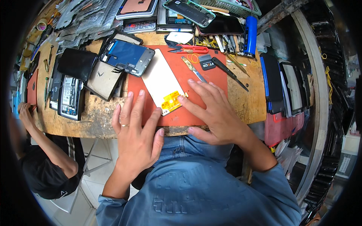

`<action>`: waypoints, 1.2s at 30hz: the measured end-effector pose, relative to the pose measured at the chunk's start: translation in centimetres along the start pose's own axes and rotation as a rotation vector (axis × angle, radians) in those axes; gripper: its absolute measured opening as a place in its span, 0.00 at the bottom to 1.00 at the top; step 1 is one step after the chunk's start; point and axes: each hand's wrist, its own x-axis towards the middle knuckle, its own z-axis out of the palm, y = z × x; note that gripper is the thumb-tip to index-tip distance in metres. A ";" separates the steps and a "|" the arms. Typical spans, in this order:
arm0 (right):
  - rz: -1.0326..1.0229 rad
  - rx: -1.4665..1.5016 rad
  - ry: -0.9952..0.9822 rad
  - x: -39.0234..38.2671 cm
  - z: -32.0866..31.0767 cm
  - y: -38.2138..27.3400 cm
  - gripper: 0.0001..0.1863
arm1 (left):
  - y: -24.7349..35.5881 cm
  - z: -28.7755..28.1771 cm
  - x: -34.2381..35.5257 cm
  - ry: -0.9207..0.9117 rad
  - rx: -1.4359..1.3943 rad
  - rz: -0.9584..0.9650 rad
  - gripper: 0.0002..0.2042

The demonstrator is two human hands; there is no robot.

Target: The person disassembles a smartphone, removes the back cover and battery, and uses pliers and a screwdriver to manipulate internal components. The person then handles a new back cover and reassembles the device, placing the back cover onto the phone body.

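- A wooden bench (96, 126) curves across the frame from the left side to right of centre, its worn front edge running through the middle.
- At the lower left, a co-worker in black (45, 175) sits with one hand (26, 115) at the bench's left end.
- Grey-looking plastic sleeves (85, 19) lie in a loose pile at the upper left.
- An orange-red mat (171, 120) covers the centre of the bench.
- The left hand (137, 130) is left of centre, its grip wide, fingers spread; the index fingertip is at the white panel's lower left corner, and I cannot tell whether it touches.
- The right hand (215, 113) is right of centre, its grip also wide; the index fingertip meets the right side of the yellow piece, while the thumb is lower, near the bench edge.
- The white panel (162, 71) lies slanted on the mat at the centre of the frame.
- A dark-framed phone screen part (128, 56) with a blue face sits left of the panel's upper end.
- A black-handled tool (229, 73) lies right of centre, across the mat's edge.
- Red-handled snips (194, 49) rest along the mat's top.
- The yellow piece (171, 101), flat and irregular, lies on the panel's lower end.
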 end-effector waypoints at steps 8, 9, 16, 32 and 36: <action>0.044 -0.101 0.061 1.4 0.7 -0.7 0.39 | 0.6 1.2 0.0 0.013 0.009 -0.021 0.26; 0.035 -0.148 0.032 1.5 0.9 -0.8 0.39 | 0.6 1.2 0.0 0.007 0.030 -0.021 0.27; 0.032 -0.161 0.025 1.7 1.0 -0.3 0.41 | 0.4 1.8 1.6 0.030 0.006 0.011 0.28; 0.015 -0.181 0.000 -0.1 1.1 -1.0 0.41 | 0.8 1.1 0.7 -0.020 0.020 0.087 0.31; 0.017 -0.167 0.018 0.2 1.3 -1.1 0.41 | 0.6 1.2 0.7 0.000 0.007 0.072 0.29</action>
